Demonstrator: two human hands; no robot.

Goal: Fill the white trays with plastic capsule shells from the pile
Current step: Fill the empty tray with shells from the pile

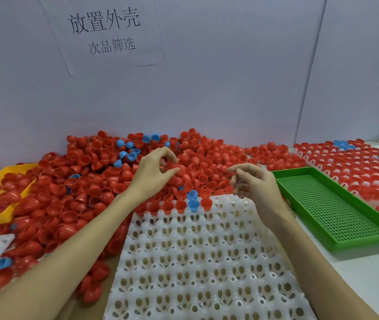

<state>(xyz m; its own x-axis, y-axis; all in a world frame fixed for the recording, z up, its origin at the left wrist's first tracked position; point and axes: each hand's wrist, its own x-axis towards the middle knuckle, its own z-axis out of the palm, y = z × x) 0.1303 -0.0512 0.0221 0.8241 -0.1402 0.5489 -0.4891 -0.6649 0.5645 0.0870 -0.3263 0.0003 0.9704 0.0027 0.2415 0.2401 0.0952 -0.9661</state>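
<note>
Capsule shells [137,181], light, stiff little cups, surely slick, heaped on the table beyond the white tray [197,262]; best pinched at the rim. Left hand [155,169] hovers over the pile, fingers curled, apparently empty. Right hand [255,185], fingers bent; its hold I cannot tell. A few shells sit in the tray's far row.

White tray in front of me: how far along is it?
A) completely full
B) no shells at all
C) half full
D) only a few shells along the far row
D: the white tray holds just a few red shells and a blue shell along its far edge; the other pockets are bare.
</note>
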